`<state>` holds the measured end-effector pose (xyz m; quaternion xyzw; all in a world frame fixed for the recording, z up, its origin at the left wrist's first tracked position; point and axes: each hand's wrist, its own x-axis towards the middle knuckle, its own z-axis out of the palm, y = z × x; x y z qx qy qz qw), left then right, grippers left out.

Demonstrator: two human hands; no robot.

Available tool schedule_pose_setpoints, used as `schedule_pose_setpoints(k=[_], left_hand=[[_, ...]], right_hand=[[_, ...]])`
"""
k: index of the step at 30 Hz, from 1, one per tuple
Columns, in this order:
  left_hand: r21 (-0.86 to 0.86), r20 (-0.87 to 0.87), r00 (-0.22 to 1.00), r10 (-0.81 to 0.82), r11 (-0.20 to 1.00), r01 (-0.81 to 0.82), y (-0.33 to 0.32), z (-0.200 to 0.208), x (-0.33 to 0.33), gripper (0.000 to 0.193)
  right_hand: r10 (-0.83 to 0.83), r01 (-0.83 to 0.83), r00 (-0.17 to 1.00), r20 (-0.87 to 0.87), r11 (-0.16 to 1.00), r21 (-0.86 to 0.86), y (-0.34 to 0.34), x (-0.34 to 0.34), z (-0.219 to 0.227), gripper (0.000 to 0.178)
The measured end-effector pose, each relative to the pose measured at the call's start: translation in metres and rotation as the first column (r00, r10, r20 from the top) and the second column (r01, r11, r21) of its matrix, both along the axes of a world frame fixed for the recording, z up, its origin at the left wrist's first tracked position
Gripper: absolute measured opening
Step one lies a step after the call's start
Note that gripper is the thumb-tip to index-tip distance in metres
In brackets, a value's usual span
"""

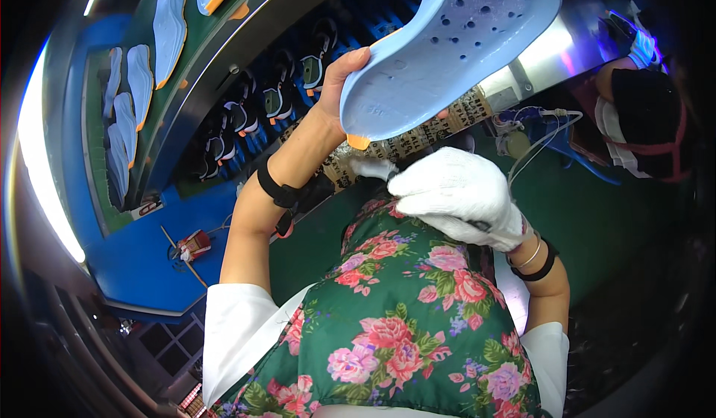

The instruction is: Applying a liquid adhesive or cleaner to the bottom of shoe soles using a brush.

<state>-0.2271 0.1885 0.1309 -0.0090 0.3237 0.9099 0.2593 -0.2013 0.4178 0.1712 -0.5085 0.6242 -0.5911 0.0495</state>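
Observation:
My left hand [343, 79] grips a large light-blue shoe insole [440, 60] by its edge, holding it up at a tilt. Round holes dot the wide forefoot part, and a small orange tab [359, 142] sticks out at the heel. Below the insole, in front of my floral apron [395, 343], is my right hand [462, 194] in a white knitted glove. Its fingers are curled together. A pale object [371, 167] with a dark end shows beside the gloved fingertips; whether the hand holds it, I cannot tell.
More blue insoles [170, 34] with orange tabs lie on a green belt at the left. Dark shoe uppers [242, 116] stand in rows beyond a metal rail [257, 34]. A blue surface [142, 261] carries a small red object [195, 245]. White cables [548, 116] hang at the right.

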Motion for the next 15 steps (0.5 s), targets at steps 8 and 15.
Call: schedule_pose_setpoints(k=[8, 15], left_hand=[[0.265, -0.073, 0.996, -0.054, 0.962, 0.072, -0.006, -0.025, -0.013, 0.082], [0.285, -0.029, 0.999, 0.04, 0.958, -0.03, -0.002, -0.029, -0.004, 0.083]], right_hand=[[-0.019, 0.019, 0.986, 0.163, 1.0, 0.006, -0.006, -0.002, -0.002, 0.017], [-0.081, 0.082, 0.903, 0.422, 0.996, 0.016, -0.007, -0.001, -0.007, 0.01]])
